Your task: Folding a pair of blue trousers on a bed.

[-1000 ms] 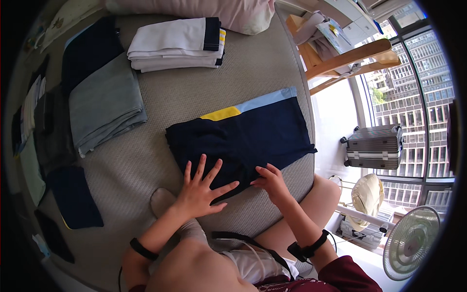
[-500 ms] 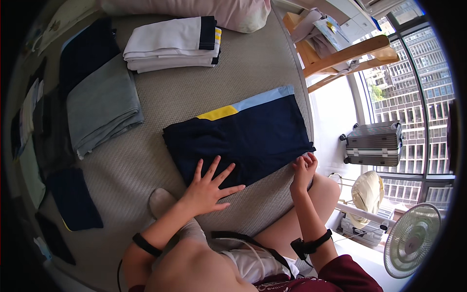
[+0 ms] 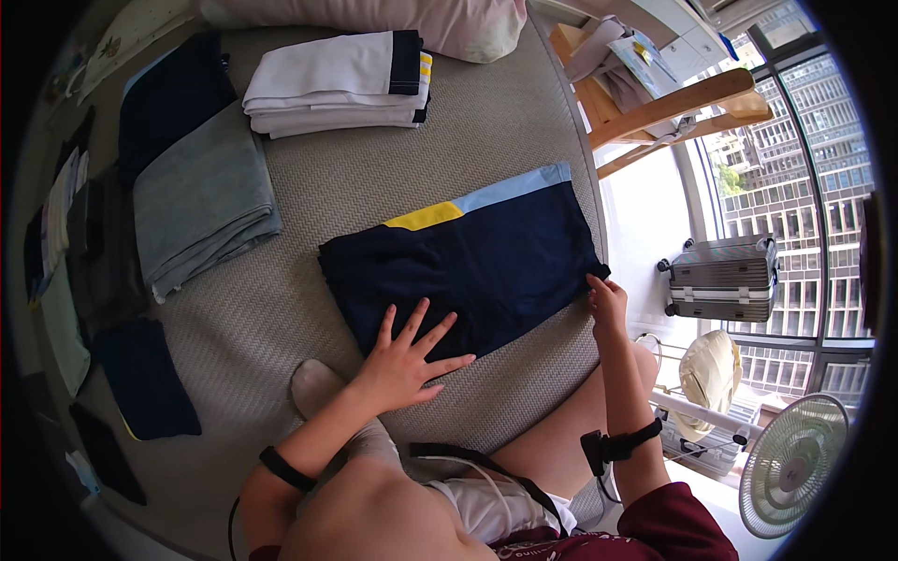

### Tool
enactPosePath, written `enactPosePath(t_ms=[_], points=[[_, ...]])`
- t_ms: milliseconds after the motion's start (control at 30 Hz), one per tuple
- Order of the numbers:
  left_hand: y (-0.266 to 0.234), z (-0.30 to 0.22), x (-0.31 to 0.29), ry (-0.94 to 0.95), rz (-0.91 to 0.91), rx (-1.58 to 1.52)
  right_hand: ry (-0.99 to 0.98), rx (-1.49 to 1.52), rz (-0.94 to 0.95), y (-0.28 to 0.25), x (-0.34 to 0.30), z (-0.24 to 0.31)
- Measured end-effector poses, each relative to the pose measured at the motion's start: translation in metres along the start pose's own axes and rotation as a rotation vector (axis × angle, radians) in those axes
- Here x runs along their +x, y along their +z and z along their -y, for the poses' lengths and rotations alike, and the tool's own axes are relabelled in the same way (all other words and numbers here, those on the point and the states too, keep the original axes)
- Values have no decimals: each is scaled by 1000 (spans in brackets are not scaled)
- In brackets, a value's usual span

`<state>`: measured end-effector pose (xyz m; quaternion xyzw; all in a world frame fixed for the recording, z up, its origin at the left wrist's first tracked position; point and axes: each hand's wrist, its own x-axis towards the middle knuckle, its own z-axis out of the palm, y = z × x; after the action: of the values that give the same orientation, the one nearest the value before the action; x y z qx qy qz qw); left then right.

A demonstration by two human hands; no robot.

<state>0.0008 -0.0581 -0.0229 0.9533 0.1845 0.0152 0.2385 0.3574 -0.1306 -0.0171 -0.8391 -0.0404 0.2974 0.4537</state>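
Note:
In front of me a folded navy garment [image 3: 468, 262], with a yellow and light-blue band along its far edge, lies flat on the grey woven bed cover [image 3: 505, 122]. My left hand [image 3: 407, 360] rests on its near left part, fingers spread. At the near right corner, my right hand [image 3: 606, 297] pinches the garment's edge between thumb and fingers. Which garment it is, I cannot tell from this folded shape.
Folded white clothes [image 3: 337, 84] are stacked at the back. Left of me lie folded grey trousers [image 3: 206, 201] and more navy clothes [image 3: 150, 379]. A pink pillow [image 3: 458, 23] sits at the far edge. Beyond the bed's right side are a wooden chair [image 3: 673, 107], a suitcase [image 3: 720, 276] and a fan [image 3: 793, 466].
My right hand has moved slightly up and right along the garment's corner and now pinches it. The left hand stays spread on the cloth.

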Motion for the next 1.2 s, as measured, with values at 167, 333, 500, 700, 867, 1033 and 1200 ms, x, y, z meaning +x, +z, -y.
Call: enactPosePath(t_ms=[167,333,500,700,867,1033,1200], points=[[0,1,1,0,-6,-12,-63,325,0,5,-3,-6],[-5,1,2,15,26,-47,-109,876,429,6,-18,8],[-12,-1,14,-8,-107,-142,92,1053,504,19,-7,4],[-7,1,35,-38,-129,3,168,770,489,28,-14,5],[-13,2,40,-40,-20,-19,-5,752,486,30,-25,24],[-12,0,41,-53,-18,-45,-517,86,279,56,-96,69],[-5,8,30,-18,-118,-22,-955,-342,711,104,-166,69]])
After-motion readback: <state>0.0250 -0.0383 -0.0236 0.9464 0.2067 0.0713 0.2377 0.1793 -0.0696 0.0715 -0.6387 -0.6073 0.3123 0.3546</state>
